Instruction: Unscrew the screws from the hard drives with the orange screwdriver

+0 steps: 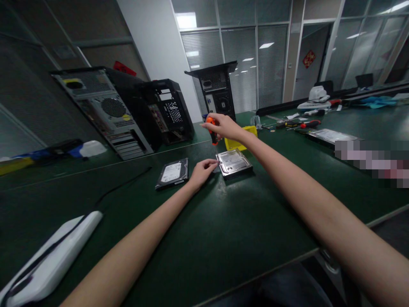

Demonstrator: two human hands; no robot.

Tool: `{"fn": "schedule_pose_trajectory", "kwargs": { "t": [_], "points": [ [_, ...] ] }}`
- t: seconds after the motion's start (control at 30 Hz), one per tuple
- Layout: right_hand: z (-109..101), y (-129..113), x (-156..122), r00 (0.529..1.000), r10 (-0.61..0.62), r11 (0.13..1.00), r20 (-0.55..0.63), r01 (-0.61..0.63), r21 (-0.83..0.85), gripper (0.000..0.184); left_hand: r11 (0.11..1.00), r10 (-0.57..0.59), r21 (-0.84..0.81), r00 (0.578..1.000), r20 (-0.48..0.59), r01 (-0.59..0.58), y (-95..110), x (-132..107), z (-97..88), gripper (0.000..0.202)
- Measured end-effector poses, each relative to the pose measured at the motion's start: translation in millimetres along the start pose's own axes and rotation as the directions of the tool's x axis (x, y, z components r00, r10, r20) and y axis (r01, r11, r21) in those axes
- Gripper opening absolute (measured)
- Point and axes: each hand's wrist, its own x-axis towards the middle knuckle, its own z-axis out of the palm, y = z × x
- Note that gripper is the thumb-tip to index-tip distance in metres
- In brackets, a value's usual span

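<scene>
An orange-and-black screwdriver point(211, 128) is upright in my right hand point(228, 126), its fingers wrapped round the handle. Its tip points down toward the left edge of a silver hard drive point(234, 162), but the thin shaft is hard to make out. My left hand point(202, 172) has its fingertips closed together at that same edge, touching the drive. To the left of this hand lies a second hard drive point(171, 172), black with a white label. Just behind the silver drive sits a yellow tray point(251, 133), partly covered by my right wrist.
Computer cases point(128, 111) stand at the back left, with another case point(220, 91) behind my right hand. A white object with a black strap point(54, 260) lies at the near left. Further right are a red-and-black tool point(309, 124) and another hard drive point(332, 135).
</scene>
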Motion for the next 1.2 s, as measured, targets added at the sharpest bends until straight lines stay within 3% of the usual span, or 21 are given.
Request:
{"fn": "schedule_pose_trajectory", "kwargs": {
  "t": [0.83, 1.03, 1.2],
  "points": [
    [3, 6, 1, 0.993, -0.097, 0.995, -0.063, 0.095, -0.037, 0.029, 0.999, 0.026, -0.019, 1.000, 0.010, -0.026, -4, 1, 0.9, 0.036],
    [4, 5, 0, 0.996, -0.059, 0.998, -0.061, 0.060, 0.008, 0.025, 1.000, 0.022, -0.022, 1.000, 0.002, -0.021, -6, 1, 1.1, 0.036],
    [4, 1, -3, 0.998, -0.032, 0.997, -0.059, 0.036, 0.070, 0.031, 0.999, 0.029, -0.031, 1.000, 0.007, -0.029, -5, 0, 1.4, 0.036]
  ]
}}
